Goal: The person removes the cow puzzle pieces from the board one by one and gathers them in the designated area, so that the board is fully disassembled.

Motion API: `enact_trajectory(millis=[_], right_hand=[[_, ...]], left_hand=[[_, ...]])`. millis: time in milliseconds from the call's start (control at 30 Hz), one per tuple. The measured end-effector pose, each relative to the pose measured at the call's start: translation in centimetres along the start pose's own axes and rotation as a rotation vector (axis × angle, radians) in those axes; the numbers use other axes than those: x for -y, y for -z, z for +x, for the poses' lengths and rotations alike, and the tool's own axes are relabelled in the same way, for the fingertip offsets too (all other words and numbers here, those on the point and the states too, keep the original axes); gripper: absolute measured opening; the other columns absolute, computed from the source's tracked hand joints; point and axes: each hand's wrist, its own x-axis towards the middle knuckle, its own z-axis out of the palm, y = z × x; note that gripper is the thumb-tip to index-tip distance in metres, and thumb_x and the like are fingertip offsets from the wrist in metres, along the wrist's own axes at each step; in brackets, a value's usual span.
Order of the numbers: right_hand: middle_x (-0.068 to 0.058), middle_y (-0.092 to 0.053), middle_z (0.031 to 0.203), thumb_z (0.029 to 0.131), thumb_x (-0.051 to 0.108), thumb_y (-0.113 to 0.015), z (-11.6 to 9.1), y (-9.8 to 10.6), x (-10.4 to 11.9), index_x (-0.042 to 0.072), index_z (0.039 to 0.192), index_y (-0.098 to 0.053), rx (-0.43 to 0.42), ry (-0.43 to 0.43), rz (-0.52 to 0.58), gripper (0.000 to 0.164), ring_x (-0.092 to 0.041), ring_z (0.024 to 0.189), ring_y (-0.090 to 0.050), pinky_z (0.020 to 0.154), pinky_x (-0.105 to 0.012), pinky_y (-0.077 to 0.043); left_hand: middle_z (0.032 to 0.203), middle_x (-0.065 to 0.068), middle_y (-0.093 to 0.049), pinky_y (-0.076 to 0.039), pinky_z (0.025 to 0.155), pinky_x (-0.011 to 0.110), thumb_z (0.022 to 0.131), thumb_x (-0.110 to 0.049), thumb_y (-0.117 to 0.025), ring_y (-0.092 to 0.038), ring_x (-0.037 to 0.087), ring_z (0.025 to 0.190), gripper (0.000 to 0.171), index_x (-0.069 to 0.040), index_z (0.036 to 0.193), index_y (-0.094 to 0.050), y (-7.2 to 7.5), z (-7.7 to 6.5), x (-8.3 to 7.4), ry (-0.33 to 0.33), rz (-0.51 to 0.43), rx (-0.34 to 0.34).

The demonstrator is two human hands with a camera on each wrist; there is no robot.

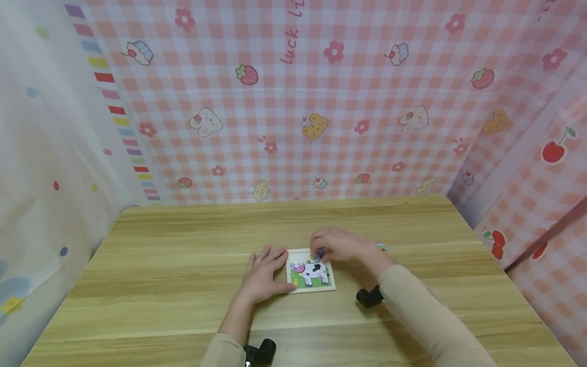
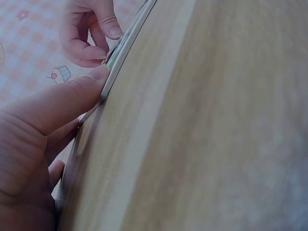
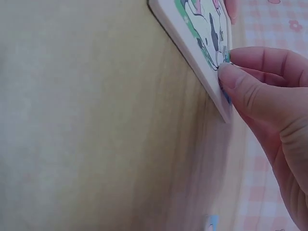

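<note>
A small wooden jigsaw board (image 1: 314,291) with a pale rim lies in the middle of the table; a cow picture (image 1: 317,271) fills its lower part, while pale backing shows at its upper left. My left hand (image 1: 263,276) rests at the board's left side, fingers spread on the far corner and thumb pressing the near left corner. Between thumb and fingers, my right hand (image 1: 337,245) pinches a small blue puzzle piece (image 1: 321,253) over the board's upper right part. The fingers hide much of that piece.
Another colourful puzzle piece (image 1: 382,247) lies right of the board, partly behind the right forearm. The wooden table (image 1: 183,265) meets a pink checked cloth (image 1: 284,153) at its back edge. Black wrist cameras sit near both wrists.
</note>
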Motion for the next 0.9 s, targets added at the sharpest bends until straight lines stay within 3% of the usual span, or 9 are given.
enact_trajectory(millis=[333, 733, 900], right_hand=[[0.005, -0.064, 0.103, 0.084, 0.007, -0.078, -0.9, -0.9, -0.2, 0.014, 0.096, -0.069, -0.109, -0.017, 0.059, 0.016, -0.011, 0.097, -0.058, 0.092, -0.033, -0.049], [0.005, -0.065, 0.101, 0.087, 0.007, -0.076, -1.3, -1.7, -0.6, 0.014, 0.104, -0.068, -0.148, -0.167, 0.23, 0.02, -0.013, 0.096, -0.06, 0.089, -0.034, -0.052], [0.005, -0.066, 0.101, 0.087, 0.009, -0.076, -1.5, -2.1, -0.5, 0.011, 0.11, -0.067, -0.189, -0.208, 0.242, 0.025, -0.012, 0.094, -0.06, 0.086, -0.033, -0.052]], left_hand=[[0.154, 0.005, -0.042, -0.002, 0.117, 0.06, 0.076, -0.045, -0.082, -0.019, 0.039, 0.147, 0.085, -0.009, 0.146, -0.05, 0.0, 0.1, 0.0, 0.012, -0.002, 0.002], [0.154, 0.005, -0.042, -0.001, 0.117, 0.06, 0.075, -0.046, -0.083, -0.019, 0.038, 0.147, 0.086, -0.009, 0.145, -0.05, -0.2, 0.2, 0.1, 0.014, -0.003, -0.004], [0.154, 0.006, -0.042, -0.002, 0.117, 0.061, 0.075, -0.045, -0.083, -0.019, 0.039, 0.147, 0.086, -0.009, 0.145, -0.05, -0.1, 0.1, -0.1, 0.014, -0.001, -0.003]])
